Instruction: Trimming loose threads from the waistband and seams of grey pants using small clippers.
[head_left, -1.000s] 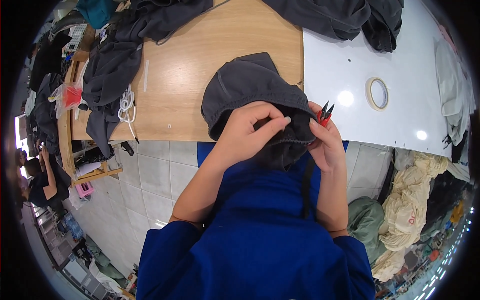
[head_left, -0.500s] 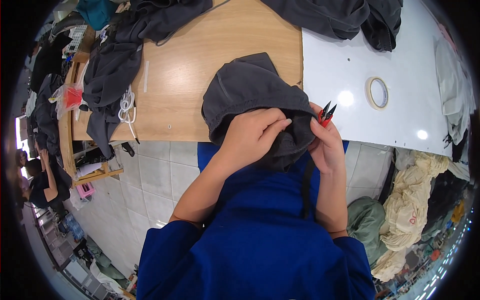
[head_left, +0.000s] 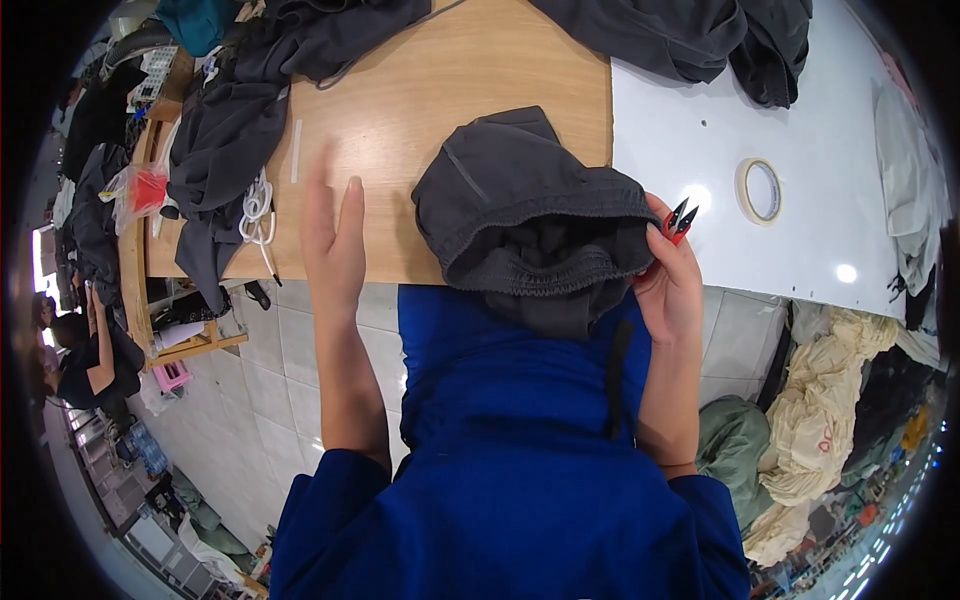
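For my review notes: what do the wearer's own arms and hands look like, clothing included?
The wearer has a blue top with short, loose sleeves of the same colour. Both forearms are bare below them. The left hand, its fingers blurred, and the right hand wear no gloves. No watch or bracelet shows on either wrist.

Open lane, seen from the room: bare wooden tabletop [head_left: 385, 150] between the person's spread left hand [head_left: 338, 240] and the dark grey elasticated garment [head_left: 505, 165], continuing beyond both. Second opening: the garment's gaping mouth. Obstacles: right hand [head_left: 672, 285] at the mouth's right end, red-handled snips [head_left: 679, 222] jutting from it, blades outward; masking-tape roll [head_left: 744, 192] farther right, on white tabletop [head_left: 690, 130]; coiled white cord [head_left: 256, 212] and draped grey cloth [head_left: 225, 135], leftward.
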